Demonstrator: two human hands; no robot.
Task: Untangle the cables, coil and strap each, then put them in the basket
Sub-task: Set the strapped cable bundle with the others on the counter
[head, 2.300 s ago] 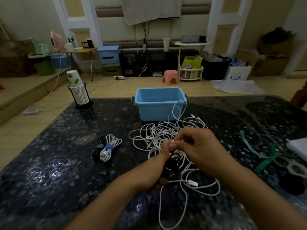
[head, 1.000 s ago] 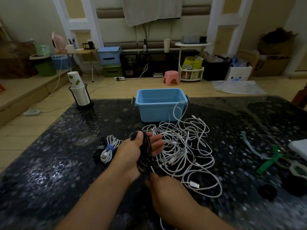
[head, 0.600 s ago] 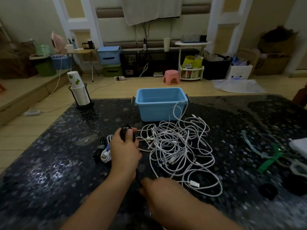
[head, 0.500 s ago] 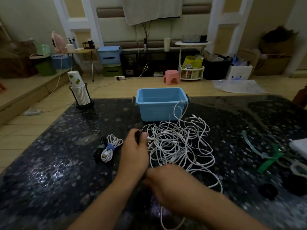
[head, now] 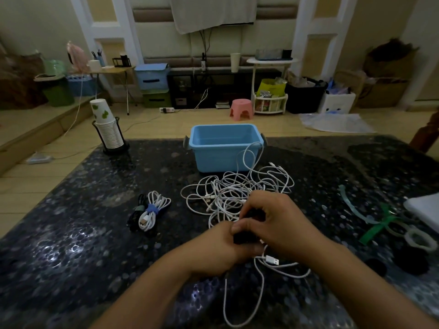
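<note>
A tangle of white cables [head: 234, 189] lies on the dark speckled table [head: 71, 245], in front of a blue plastic basket [head: 224, 148]. My left hand [head: 218, 248] and my right hand [head: 276, 223] meet over the near side of the tangle. Both grip a black coiled cable [head: 245, 236], mostly hidden between the fingers. A white USB plug [head: 273, 260] lies just below my hands. To the left, a strapped white coil [head: 154, 208] rests beside a strapped black coil [head: 135, 216].
Green and pale straps [head: 377, 225] lie at the right, near two black round items [head: 413, 261] and a white object [head: 425, 208] at the table's edge. A stack of paper cups in a holder [head: 107, 129] stands at the far left corner.
My left hand, holding the black coil, has come back from near the strapped coils to the middle. My right hand has risen from the table's near edge and closed on the coil.
</note>
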